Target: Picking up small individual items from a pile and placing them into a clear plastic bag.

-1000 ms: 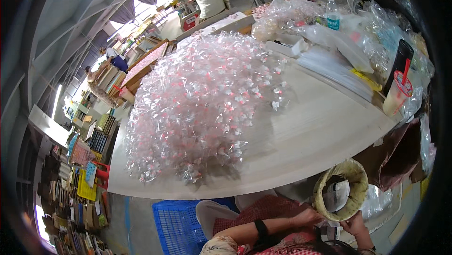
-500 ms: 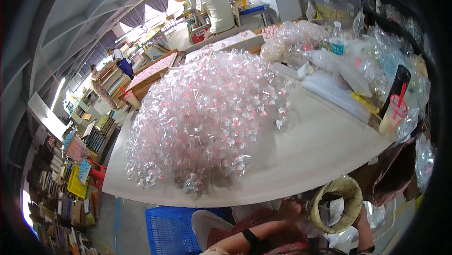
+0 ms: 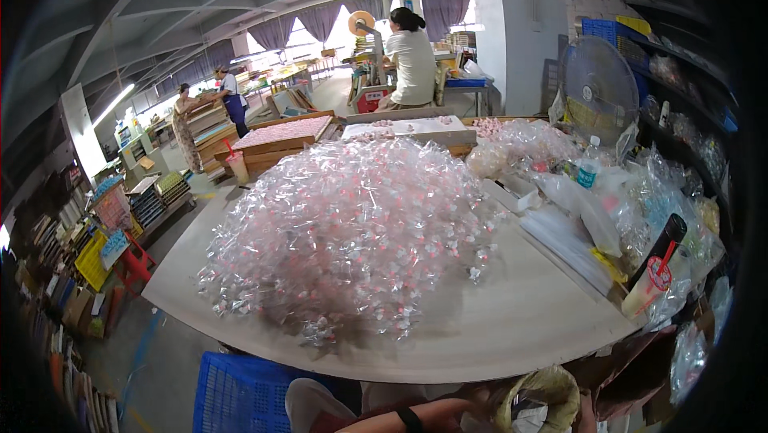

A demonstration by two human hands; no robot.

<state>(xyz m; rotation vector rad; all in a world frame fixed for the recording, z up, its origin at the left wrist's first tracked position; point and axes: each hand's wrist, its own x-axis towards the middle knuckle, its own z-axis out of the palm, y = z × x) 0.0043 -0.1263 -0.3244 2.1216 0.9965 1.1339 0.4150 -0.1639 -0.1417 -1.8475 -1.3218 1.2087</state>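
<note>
A round, open-mouthed beige container (image 3: 570, 401) with a thick, wrinkled rim is at the lower edge, below the table's front edge. Pale, crumpled-looking material shows inside it. My left forearm wears a black band and reaches toward the container's left side; my left hand (image 3: 480, 407) is dim and smeared there, its fingers unreadable. Against the container's right side is my right hand (image 3: 587, 414), mostly cut off by the frame, with its fingers hidden. A large heap of small clear-wrapped pink and white pieces (image 3: 344, 233) covers much of the table (image 3: 512, 337).
A lidded drink cup (image 3: 646, 287), black cylinder (image 3: 666, 242), stacked clear plastic sleeves (image 3: 566, 247) and a water bottle (image 3: 588, 164) line the right side. Behind stands a fan (image 3: 600, 85). A blue crate (image 3: 240, 397) is below the table. Other people work farther back.
My view has tilted up and levelled, so the table and heap sit lower. The container and both hands have shifted down and left in the picture, and less of them shows.
</note>
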